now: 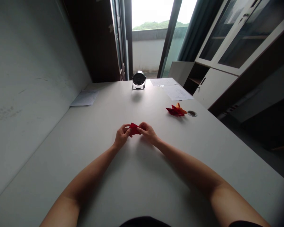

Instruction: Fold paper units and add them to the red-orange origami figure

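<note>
A small piece of folded red paper is held just above the middle of the white table. My left hand pinches its left edge, with the thumb on the near face. On the other side my right hand grips the right corner between thumb and fingers. One corner of the paper points up between the hands. The fingers behind the sheet are partly hidden. Farther right lies a cluster of folded red and orange paper pieces, apart from both hands.
At the table's far end stands a small round black device on a metal stand. Printed sheets lie at the back right, and more papers by the left wall. A round cable hole sits near the right edge.
</note>
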